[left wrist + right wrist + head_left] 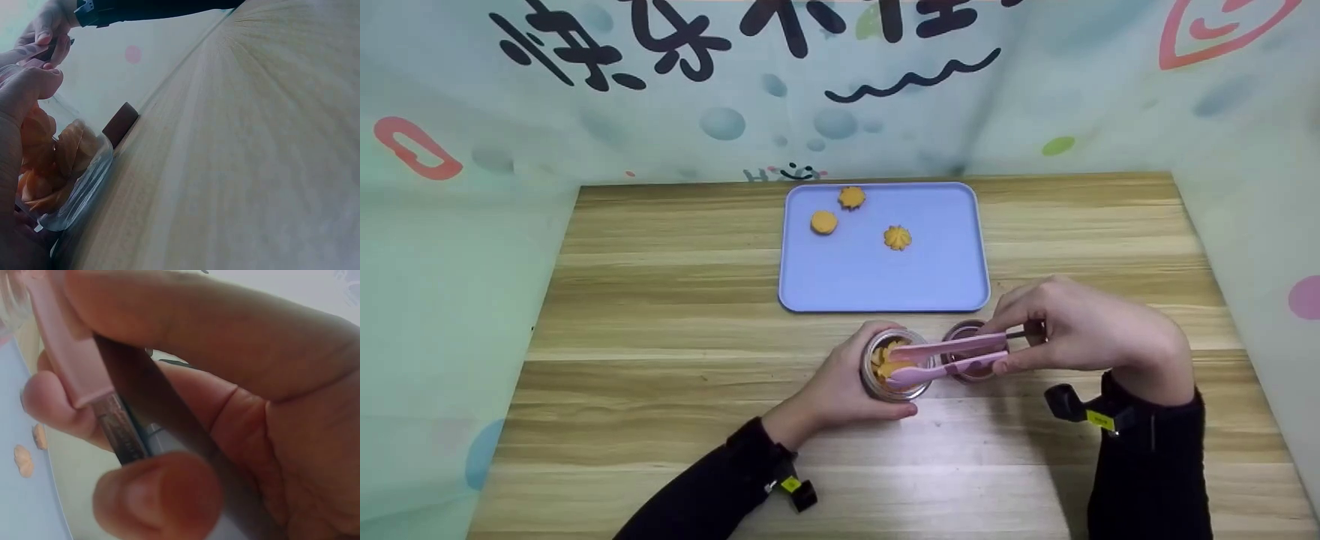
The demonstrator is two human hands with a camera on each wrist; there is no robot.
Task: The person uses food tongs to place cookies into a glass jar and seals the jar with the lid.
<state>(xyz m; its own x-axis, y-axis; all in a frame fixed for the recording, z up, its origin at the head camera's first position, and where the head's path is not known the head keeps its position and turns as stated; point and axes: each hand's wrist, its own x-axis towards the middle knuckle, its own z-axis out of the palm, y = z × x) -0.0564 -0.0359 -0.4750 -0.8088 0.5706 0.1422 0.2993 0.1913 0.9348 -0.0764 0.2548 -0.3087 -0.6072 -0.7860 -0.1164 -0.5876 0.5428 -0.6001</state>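
left hand: wrapped round the side of a small glass jar, fingers curled on the glass, so the jar is gripped upright on the desk

jar contents: orange cookies are seen piled inside through the glass in the left wrist view

right hand: pink tongs are pinched between thumb and fingers at the handle end, pretty tight grip going by the right wrist view

tongs: laid across the jar mouth, tips over or in the cookies; whether one is actually caught can't be told

lid: brownish round one, set on the desk just beside the jar, partly hidden under the tongs

tray: blue, placed behind the jar, three cookies spread over its far half, well apart from each other
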